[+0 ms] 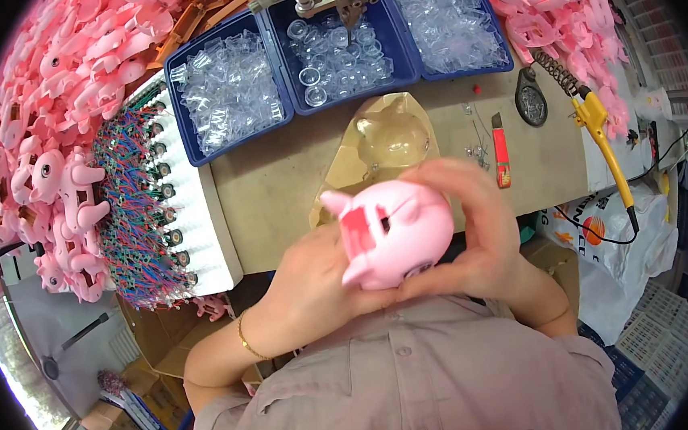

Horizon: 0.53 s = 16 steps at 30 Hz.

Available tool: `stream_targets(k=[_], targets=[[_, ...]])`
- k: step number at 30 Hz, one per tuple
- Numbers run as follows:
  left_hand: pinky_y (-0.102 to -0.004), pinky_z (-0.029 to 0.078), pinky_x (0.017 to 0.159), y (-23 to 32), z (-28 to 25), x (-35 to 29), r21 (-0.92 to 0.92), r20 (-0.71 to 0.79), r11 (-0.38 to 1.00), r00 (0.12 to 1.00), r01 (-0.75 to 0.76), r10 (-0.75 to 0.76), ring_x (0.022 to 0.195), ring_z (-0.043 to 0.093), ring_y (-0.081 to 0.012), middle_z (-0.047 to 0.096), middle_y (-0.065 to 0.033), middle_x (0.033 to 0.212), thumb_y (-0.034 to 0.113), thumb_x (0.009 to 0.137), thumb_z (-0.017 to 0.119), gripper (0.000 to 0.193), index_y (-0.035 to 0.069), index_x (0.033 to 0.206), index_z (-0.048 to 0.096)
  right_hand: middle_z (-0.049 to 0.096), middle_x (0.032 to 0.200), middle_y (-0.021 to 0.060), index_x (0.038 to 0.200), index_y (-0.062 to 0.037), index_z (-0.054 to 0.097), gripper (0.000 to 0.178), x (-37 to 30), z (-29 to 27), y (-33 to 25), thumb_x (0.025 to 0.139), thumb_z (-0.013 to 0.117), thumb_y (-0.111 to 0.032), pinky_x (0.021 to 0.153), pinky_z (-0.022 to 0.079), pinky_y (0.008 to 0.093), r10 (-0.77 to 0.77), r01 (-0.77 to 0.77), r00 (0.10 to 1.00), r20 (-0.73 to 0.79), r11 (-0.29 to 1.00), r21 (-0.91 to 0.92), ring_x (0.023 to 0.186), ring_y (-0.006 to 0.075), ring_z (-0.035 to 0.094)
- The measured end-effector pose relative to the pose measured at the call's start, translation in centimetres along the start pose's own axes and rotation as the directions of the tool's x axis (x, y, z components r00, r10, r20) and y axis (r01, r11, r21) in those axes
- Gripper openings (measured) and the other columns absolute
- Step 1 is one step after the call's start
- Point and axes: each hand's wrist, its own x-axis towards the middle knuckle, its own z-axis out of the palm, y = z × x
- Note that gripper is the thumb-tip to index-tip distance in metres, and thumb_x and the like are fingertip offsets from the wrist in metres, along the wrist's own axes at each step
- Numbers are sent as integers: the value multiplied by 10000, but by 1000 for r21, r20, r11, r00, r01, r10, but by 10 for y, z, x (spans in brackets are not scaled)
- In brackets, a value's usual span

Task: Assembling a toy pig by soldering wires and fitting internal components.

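Note:
I hold a pink plastic pig-shaped toy shell point(394, 231) close to my chest with both hands. My left hand point(309, 286) cups it from below and the left, while my right hand point(474, 229) wraps over its right side and top. The pig's snout and ears point left, and dark openings show in its side. Just beyond it on the brown worktop point(277, 180) sits a clear dome-shaped fixture point(390, 138) on a yellowish base.
Three blue bins point(225, 87) of clear plastic parts line the back. A white foam rack of wired components point(141, 207) stands left. Heaps of pink toy shells point(55, 141) fill both back corners. A yellow soldering iron point(605, 142) and a red cutter point(501, 154) lie right.

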Motion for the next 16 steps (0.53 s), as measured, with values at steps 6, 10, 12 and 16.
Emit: stream_targets(k=[6,10,12,16], targets=[[-342,512,677,-1,24,-7,35,-239,997,970,64,-53,815,634,-245,625,-82,1023,211,664,737,523,88,1155,605,547,1077,199,989,8,517,579,22,8,-47,977,276,-518,855,475,396,332,-174,925,-184,802,571,959,277,579],[-317,510,647,27,14,16,387,-443,922,881,24,163,792,640,-223,629,-79,1005,179,685,683,484,69,1150,607,623,890,199,843,59,595,547,32,15,-38,1007,334,-393,714,485,346,141,184,874,-465,790,585,773,261,629],[-295,507,623,23,16,21,393,-494,919,845,8,204,767,643,-207,631,-68,965,182,694,659,446,68,1124,616,573,925,180,864,-29,498,660,29,7,-41,980,78,-525,773,496,418,70,114,944,-322,847,519,815,275,587],[-272,515,619,31,12,29,509,-501,860,824,33,265,730,644,-212,636,-55,943,204,703,651,419,75,1101,624,576,930,193,863,-23,494,589,30,4,-48,1011,123,-455,751,504,440,164,63,919,-360,838,543,800,283,599]])
